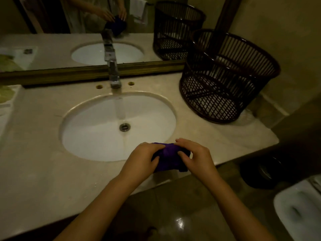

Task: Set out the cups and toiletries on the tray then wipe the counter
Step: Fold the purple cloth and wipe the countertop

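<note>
A bunched purple cloth [169, 156] is held between both hands over the front edge of the beige stone counter [34, 167], just right of the basin's near rim. My left hand [141, 160] grips its left end and my right hand [194, 156] grips its right end. Water runs from the chrome tap [114, 75] into the white oval sink [86, 136]. A pale tray [7, 96] shows only partly at the far left edge; no cups or toiletries can be made out.
A dark slatted basket [229, 79] stands on the counter at the right, near the wall. A mirror [52, 40] runs along the back. Below right are a dark round bin [260, 173] and a white fixture [298, 206] on the glossy floor.
</note>
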`<state>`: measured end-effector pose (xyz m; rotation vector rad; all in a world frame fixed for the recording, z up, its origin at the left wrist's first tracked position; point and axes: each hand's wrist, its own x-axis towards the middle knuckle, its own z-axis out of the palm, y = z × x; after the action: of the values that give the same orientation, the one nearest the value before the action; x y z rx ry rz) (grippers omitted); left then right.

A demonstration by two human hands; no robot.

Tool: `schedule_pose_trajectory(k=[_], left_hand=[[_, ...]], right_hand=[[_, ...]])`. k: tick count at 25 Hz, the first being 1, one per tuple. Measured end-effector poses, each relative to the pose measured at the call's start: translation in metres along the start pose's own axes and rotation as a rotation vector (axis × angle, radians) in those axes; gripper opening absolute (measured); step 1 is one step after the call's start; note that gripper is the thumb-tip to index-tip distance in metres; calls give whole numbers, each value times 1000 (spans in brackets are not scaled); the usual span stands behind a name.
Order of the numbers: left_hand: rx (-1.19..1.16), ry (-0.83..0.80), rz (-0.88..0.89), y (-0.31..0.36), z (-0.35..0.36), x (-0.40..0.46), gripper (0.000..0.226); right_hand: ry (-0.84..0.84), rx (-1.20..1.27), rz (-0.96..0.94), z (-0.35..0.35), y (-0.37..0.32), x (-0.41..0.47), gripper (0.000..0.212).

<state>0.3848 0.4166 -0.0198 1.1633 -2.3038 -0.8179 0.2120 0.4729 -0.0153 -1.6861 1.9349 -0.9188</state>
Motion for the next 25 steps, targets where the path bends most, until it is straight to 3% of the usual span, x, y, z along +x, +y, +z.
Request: schedule_pose_trajectory(k=[4,8,12,14,16,20,23,25], left_hand=[[83,13,-2,20,34,36,37],[321,-281,-53,2,67,33,47],[538,-411,-82,-18,77,16,64],[548,-434,-90,-23,78,6,67],[494,-390,-123,-24,76,-2,69],[461,-93,-187,-25,69,-11,68],[468,-57,-166,-32,60,-25,66],[456,-39,-197,-48,49,-40,62]], right_hand=[[-62,-30,-10,-21,47,28,34],[-379,-303,62,-2,78,37,40],[-200,-477,-43,25,87,33,48],[-222,-483,-55,39,89,33,52],[-295,-420,20,52,92,32,55],[-251,-523,-13,64,94,35,59],[-373,-607,-73,55,92,54,63],[-335,-526,-33,47,87,64,67]])
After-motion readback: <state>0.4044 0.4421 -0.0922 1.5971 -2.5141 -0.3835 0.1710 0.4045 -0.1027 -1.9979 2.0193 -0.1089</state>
